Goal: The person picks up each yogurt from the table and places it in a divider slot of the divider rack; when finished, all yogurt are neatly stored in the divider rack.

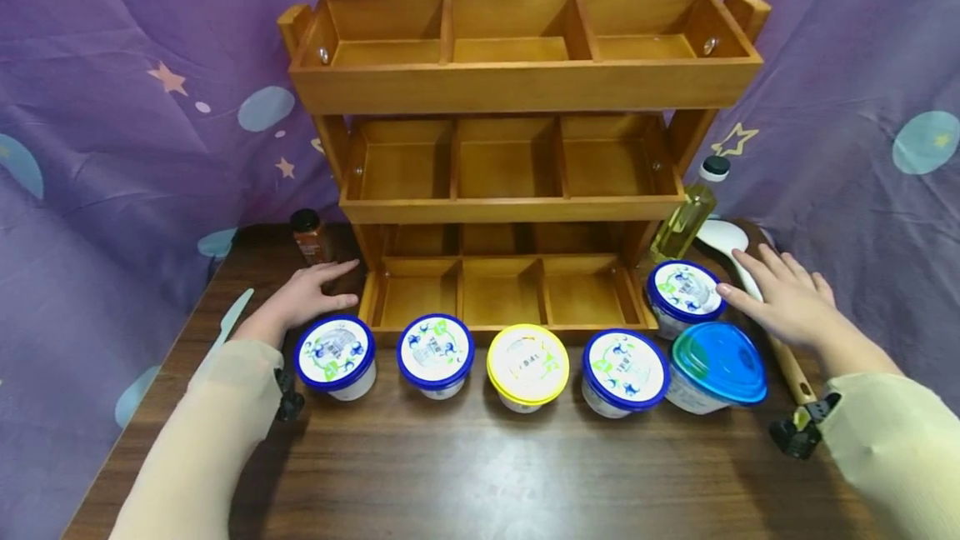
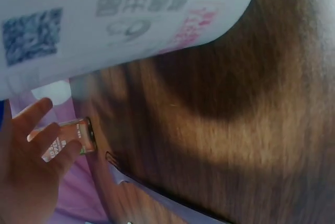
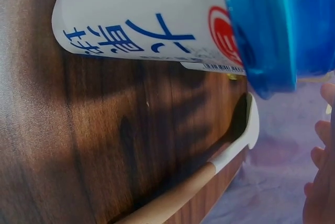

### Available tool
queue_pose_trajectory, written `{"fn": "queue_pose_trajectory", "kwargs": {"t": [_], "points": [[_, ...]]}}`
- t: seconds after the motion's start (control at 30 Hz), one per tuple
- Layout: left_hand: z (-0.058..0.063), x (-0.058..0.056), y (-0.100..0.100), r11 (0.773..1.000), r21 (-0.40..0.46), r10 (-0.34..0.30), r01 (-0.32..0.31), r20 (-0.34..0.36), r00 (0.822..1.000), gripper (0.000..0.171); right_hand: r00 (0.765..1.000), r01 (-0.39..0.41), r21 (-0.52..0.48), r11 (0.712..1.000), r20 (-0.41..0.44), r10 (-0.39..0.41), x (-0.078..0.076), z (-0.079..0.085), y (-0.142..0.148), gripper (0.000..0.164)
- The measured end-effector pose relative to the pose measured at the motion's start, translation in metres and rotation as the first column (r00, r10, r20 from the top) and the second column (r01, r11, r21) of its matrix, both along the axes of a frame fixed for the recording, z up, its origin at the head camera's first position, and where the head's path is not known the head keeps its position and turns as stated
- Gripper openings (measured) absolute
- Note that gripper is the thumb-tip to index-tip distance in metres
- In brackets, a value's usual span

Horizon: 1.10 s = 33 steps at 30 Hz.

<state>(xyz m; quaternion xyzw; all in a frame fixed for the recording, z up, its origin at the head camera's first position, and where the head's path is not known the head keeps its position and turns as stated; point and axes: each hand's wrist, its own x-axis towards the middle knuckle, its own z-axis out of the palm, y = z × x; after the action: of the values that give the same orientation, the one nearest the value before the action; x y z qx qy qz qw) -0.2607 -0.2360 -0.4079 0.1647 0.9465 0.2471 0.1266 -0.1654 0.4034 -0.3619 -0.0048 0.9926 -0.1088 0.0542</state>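
My left hand (image 1: 303, 300) hovers with relaxed fingers behind the leftmost blue-lidded tub (image 1: 335, 352), close to the rack's lower left corner. Above the right side of the table my right hand (image 1: 783, 294) spreads its fingers, near another blue-lidded tub (image 1: 686, 290) and a tub with a clear blue lid (image 1: 720, 363). Neither hand holds anything. Two more blue-lidded tubs (image 1: 436, 350) (image 1: 626, 369) and a yellow-lidded tub (image 1: 528, 363) stand in a row before the rack. Beneath the right hand lies a white spoon with a wooden handle (image 3: 180, 192).
A three-tier wooden rack (image 1: 525, 90) with divided compartments stands at the back. An oil bottle (image 1: 684, 219) is at its right, a spice jar (image 1: 311, 237) at its left. A pale knife (image 1: 234, 315) lies at the table's left edge. Behind hangs a purple curtain (image 1: 150, 23).
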Motion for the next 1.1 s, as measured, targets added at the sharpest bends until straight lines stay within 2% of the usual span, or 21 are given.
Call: {"fn": "queue_pose_trajectory", "kwargs": {"t": [0.2,0.5,0.7,0.9,1.1], "points": [[-0.002,0.0,0.002,1.0,0.025,-0.011,0.01,0.063,0.998,0.062,1.0,0.0,-0.002,1.0,-0.014,0.0,0.0,0.0,0.0,0.079],[-0.004,-0.005,0.009,0.998,0.011,-0.057,0.056,0.152,0.987,0.072,0.998,-0.029,-0.012,1.0,-0.047,0.029,-0.001,-0.002,-0.004,0.077],[-0.003,-0.008,0.011,0.999,0.008,-0.049,0.049,0.189,0.981,0.074,0.999,-0.033,-0.026,0.999,-0.029,0.033,-0.003,-0.002,-0.007,0.078],[-0.004,-0.007,0.012,0.999,0.025,-0.032,0.026,0.239,0.971,0.072,0.998,-0.059,-0.075,0.995,-0.019,0.058,-0.006,-0.004,-0.005,0.081],[-0.007,-0.007,0.012,0.999,0.033,-0.039,0.032,0.236,0.971,0.07,0.994,-0.113,-0.161,0.98,-0.028,0.11,-0.01,-0.006,-0.008,0.083]]}}
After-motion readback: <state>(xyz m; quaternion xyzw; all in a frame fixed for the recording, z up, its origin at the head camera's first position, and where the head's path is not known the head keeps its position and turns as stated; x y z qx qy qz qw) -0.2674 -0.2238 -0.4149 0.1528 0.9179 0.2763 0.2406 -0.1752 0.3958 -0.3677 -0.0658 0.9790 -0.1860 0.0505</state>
